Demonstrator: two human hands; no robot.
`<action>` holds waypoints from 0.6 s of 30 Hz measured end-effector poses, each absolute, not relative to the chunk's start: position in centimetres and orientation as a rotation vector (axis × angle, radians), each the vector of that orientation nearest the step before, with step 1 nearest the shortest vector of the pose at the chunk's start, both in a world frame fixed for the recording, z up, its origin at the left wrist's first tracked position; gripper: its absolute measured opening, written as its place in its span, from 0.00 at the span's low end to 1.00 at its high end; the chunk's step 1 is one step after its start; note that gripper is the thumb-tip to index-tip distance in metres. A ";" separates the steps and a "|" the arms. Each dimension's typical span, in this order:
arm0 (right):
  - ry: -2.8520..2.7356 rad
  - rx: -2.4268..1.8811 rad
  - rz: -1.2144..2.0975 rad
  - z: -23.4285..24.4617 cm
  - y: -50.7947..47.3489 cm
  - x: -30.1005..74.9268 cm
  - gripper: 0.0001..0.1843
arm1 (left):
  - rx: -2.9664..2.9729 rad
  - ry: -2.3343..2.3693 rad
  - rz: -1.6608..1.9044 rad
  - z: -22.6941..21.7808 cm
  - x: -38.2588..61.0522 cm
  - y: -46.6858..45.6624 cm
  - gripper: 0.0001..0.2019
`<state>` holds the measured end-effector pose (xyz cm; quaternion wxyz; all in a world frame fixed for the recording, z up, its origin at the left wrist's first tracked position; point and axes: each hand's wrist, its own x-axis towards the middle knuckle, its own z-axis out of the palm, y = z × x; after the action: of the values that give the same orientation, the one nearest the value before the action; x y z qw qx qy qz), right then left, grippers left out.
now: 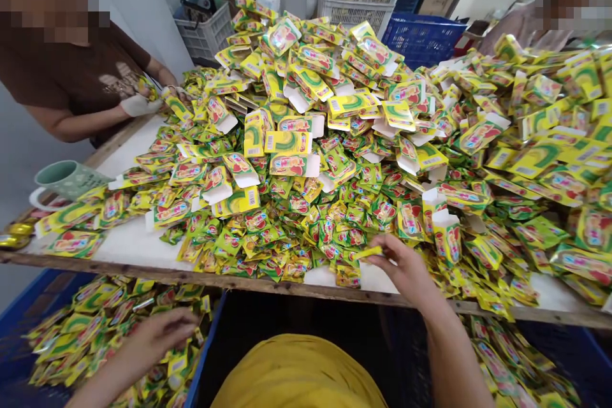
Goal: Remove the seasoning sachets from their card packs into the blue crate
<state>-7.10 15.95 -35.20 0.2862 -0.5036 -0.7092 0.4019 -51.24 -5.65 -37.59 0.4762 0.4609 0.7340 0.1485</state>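
Over a blue crate full of yellow-green packs, my left hand hangs with its fingers loosely stretched, holding nothing that I can see. At the table's front edge, my right hand pinches a thin yellow sachet between thumb and fingers. Beneath and beyond that hand lies a heap of small green and yellow sachets with red fruit prints. Printed yellow boxes are piled on top of the heap, several with white flaps standing open. One open box stands just right of my right hand.
A green mug stands at the table's left end. A co-worker's gloved hand holds packs at the far left; another person is at the back right. Below the table's wooden edge, more packs fill a right-hand crate.
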 end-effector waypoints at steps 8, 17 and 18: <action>-2.501 -1.111 0.763 -34.7 21.6 -15.6 0.20 | 1.651 1.384 0.612 -32.2 -40.3 5.8 0.07; -2.359 -1.214 0.533 -36.1 18.5 -15.6 0.18 | 2.378 1.951 0.897 -29.4 -40.6 21.4 0.29; -2.351 -1.220 0.532 -36.1 18.1 -15.5 0.18 | 2.425 1.964 0.774 -29.1 -40.6 22.7 0.30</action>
<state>-15.47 18.12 -36.14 0.2183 -0.4407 -0.8493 0.1920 -40.61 22.71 -29.14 -0.0367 0.7537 0.6105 0.2406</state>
